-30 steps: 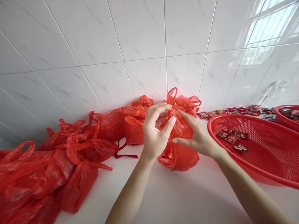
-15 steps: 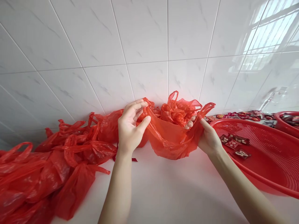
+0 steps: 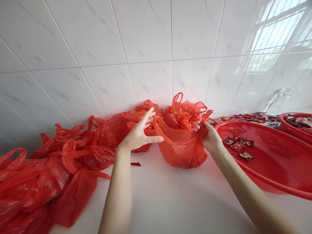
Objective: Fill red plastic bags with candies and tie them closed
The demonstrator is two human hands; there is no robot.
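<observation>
A thin red plastic bag (image 3: pixel 181 151) hangs with its mouth spread, low over the white table. My right hand (image 3: pixel 211 137) grips the bag's right side near the handle, fingers folded over its edge. Just left of the bag is my left hand (image 3: pixel 141 131), its fingers and thumb spread apart with nothing in them. Its thumb tip lies close to the bag's left handle; I cannot tell if they touch. Behind the bag, a heap of crumpled red plastic bags (image 3: pixel 182 113) rests against the wall.
Tied, filled red bags (image 3: pixel 48 182) pile up on the left. At the right stands a red perforated basket (image 3: pixel 268 165) with several wrapped packets (image 3: pixel 240 146) inside. A second red basket (image 3: pixel 297 123) and more scattered packets (image 3: pixel 253 117) lie behind, along the tiled wall (image 3: pixel 151 42).
My left hand has let go of the bag's left edge and opened, shifting slightly left and down. The bag now hangs fuller and lower, still held by my right hand.
</observation>
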